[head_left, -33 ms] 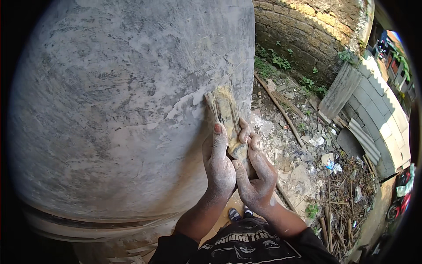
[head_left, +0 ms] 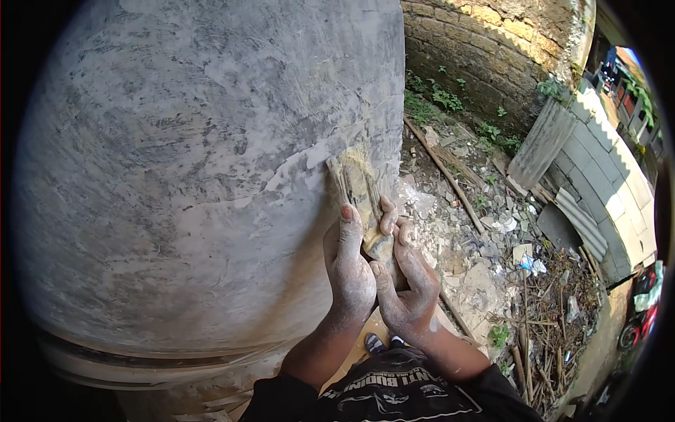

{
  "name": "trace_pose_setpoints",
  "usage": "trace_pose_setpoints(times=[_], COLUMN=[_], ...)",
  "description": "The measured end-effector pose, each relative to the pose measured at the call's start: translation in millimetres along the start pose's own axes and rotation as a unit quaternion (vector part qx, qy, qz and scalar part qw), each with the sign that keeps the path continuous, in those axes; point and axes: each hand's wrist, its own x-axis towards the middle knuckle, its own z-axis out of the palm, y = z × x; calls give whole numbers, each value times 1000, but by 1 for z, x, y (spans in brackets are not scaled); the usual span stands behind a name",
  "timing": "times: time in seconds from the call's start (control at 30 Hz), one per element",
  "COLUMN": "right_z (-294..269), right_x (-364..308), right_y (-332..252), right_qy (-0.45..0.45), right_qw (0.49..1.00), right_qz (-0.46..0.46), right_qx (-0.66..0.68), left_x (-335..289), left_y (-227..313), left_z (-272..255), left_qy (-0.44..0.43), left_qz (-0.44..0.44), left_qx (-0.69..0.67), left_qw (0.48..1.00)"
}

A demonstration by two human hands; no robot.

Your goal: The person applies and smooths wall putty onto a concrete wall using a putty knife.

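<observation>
A plaster-caked, yellowish block-like tool [head_left: 357, 176] with ridged long sides lies against the grey, patchily plastered wall [head_left: 190, 155], close to its right-hand edge. My left hand [head_left: 349, 278] holds its left side, the thumb stretched up along it. On the other side, my right hand [head_left: 415, 288] grips the lower end with bent fingers. Both hands are coated in white dust and nearly meet below the tool. The tool's underside and several of my left fingers are hidden.
Right of the wall edge, rubble-strewn ground [head_left: 485, 253] holds a long wooden pole [head_left: 446, 176], sticks and litter. A brick wall [head_left: 485, 63] stands behind it, and a grey block wall [head_left: 605, 169] at the right. A ledge [head_left: 162, 362] runs along the plastered wall's bottom.
Both hands and the tool have slid slightly down the wall, toward me. The grip looks the same.
</observation>
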Motion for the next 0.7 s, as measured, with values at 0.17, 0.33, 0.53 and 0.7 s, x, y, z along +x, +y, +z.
trace_pose_setpoints(times=[0.17,0.33,0.53,0.7], right_z=[0,-17,-44,-24], right_x=[3,3,-26,-76], right_y=[-3,-1,61,143], right_qy=[1,-13,69,-40], right_qw=[999,999,915,945], right_qz=[4,46,372,12], right_qx=[-49,-24,138,-324], left_x=[3,-6,-51,-68], left_y=[6,9,19,32], left_z=[8,13,-14,-26], left_qy=[-14,-49,-7,-2], left_qz=[11,8,130,137], left_qx=[14,-2,253,279], left_qw=[1000,999,959,950])
